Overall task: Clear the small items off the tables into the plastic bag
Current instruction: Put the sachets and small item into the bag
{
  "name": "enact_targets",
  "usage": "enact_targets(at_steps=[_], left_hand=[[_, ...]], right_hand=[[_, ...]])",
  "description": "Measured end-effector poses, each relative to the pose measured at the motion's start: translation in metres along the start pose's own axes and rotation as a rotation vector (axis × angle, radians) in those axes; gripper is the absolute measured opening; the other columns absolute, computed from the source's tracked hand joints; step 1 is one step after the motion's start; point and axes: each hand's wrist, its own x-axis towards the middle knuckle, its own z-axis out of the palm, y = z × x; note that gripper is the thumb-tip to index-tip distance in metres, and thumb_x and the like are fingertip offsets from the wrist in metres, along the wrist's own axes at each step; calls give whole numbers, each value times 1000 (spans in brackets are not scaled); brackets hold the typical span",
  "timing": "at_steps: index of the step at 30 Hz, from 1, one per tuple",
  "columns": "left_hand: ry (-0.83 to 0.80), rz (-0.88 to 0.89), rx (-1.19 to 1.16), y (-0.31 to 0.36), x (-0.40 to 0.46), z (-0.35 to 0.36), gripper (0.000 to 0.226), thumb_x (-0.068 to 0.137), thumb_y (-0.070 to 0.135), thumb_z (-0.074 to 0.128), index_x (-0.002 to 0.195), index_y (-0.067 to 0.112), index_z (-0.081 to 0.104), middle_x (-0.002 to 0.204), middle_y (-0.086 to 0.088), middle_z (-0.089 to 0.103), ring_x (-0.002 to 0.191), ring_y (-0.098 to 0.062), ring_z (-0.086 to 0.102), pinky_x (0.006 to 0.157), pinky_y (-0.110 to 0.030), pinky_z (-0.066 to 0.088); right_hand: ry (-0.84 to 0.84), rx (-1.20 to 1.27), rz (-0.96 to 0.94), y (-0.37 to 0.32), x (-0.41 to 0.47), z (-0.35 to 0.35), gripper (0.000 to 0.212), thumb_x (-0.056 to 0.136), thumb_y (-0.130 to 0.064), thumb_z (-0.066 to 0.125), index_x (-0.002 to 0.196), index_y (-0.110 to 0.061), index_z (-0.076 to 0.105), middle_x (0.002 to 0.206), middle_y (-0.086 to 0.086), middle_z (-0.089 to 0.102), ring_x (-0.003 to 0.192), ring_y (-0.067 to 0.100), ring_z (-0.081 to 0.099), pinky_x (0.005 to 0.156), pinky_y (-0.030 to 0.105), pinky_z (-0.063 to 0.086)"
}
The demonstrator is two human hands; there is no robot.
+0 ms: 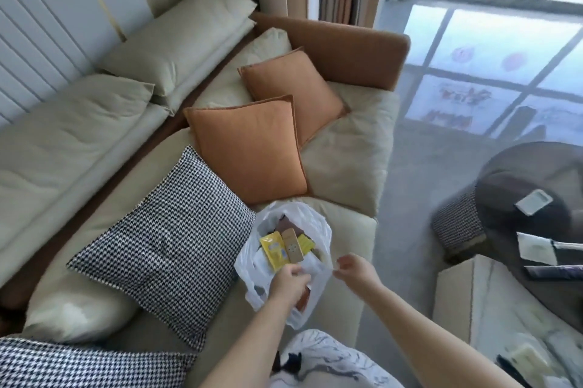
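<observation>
Plastic bag: white, mouth open, on the sofa seat beside a houndstooth cushion; yellow packets and a tan box inside. Left hand pinches the near rim; right hand pinches the opposite edge, apparently to hold the mouth wide. Dark round table, well apart, bears small items.

White plastic bag sits open-mouthed on the sofa seat, just beside a houndstooth cushion. Inside: yellow packets, a tan box, a brown item, partly hidden.
</observation>
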Motion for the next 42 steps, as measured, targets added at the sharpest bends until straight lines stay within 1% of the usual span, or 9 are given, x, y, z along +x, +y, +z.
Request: enact_targets(at_steps=[2,4,11,13,17,21,28,33,42], left_hand=[[-14,82,126,-1,-12,14,28,84,24,61,112,20,62,113,-3,66,105,-20,61,95,-32,48],[-52,156,256,-1,-22,33,35,85,27,62,118,16,62,117,-3,65,110,-20,59,97,-27,45],[-272,274,573,-3,-57,113,36,90,28,58,121,10,59,122,-6,64,113,-18,58,84,-17,40],[-321,308,675,-4,-65,139,36,92,30,56,122,10,59,124,-5,63,115,-17,57,88,-19,40],[-410,405,882,-7,-84,192,35,93,33,53,122,13,59,125,-3,63,116,-15,57,84,-19,40],[-494,466,1054,-16,-102,250,36,92,38,52,120,18,63,124,0,64,117,-16,57,92,-22,42],[-582,464,1215,-46,-137,350,34,90,45,50,114,26,65,120,5,65,114,-15,58,94,-28,46],[-624,458,1230,-71,-150,419,33,92,44,49,114,24,64,119,5,65,111,-14,58,89,-27,46],[-666,393,1259,-117,-133,510,36,93,40,50,120,19,62,121,0,65,108,-17,60,88,-29,50]], right_hand=[[37,-2,13,19,-21,-4,36,85,-20,62,119,-12,59,117,5,63,108,21,59,80,24,43],[85,-10,19,40,-40,-7,35,87,-21,60,121,-11,58,120,6,63,112,21,58,86,24,43],[246,65,158,133,-97,-28,27,90,-26,54,112,-12,62,118,6,65,109,21,59,84,26,43],[285,123,213,164,-112,-35,26,91,-27,54,111,-13,62,116,6,65,107,20,60,80,25,43],[321,225,332,229,-141,-49,28,93,-27,51,116,-13,59,122,7,62,112,23,57,90,28,44],[371,312,447,294,-174,-57,23,93,-28,51,110,-15,59,117,7,63,108,24,57,83,28,43],[426,476,591,405,-220,-67,25,91,-25,52,109,-11,61,113,9,65,106,25,58,85,30,45],[429,565,663,474,-234,-69,26,91,-25,52,113,-15,61,117,6,64,110,23,57,90,30,44],[468,708,753,569,-217,-58,27,90,-24,55,115,-14,60,116,7,64,108,23,58,87,28,44]])
